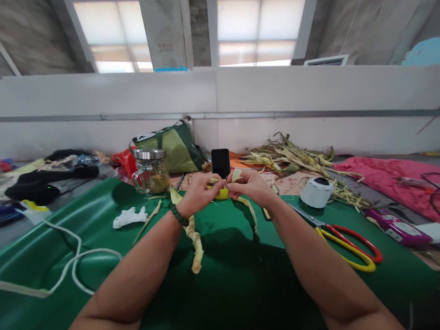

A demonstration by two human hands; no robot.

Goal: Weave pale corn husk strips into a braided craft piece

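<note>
Both hands meet over the green mat point(224, 294). My left hand point(201, 190), with a dark beaded bracelet at its wrist, pinches one end of a thin pale plant strip. My right hand point(252, 187) is closed on the same piece, and a pale flap of the plant strip point(236, 175) stands up from its fingers. Fingers partly hide the strip between the hands. Just below them shows a yellow round object point(222, 193), mostly covered. A longer curled husk-like stalk point(195, 237) lies below my left wrist, and a narrow dry strip point(253, 215) lies under my right hand.
Behind the hands stand a phone point(220, 162), a lidded glass jar point(150, 172) and a green bag point(173, 148). To the right are a white spool point(316, 193), large red-and-yellow scissors point(347, 243) and dried plant leaves point(290, 158). Crumpled white tissue point(130, 218) and a white cable point(75, 255) lie left.
</note>
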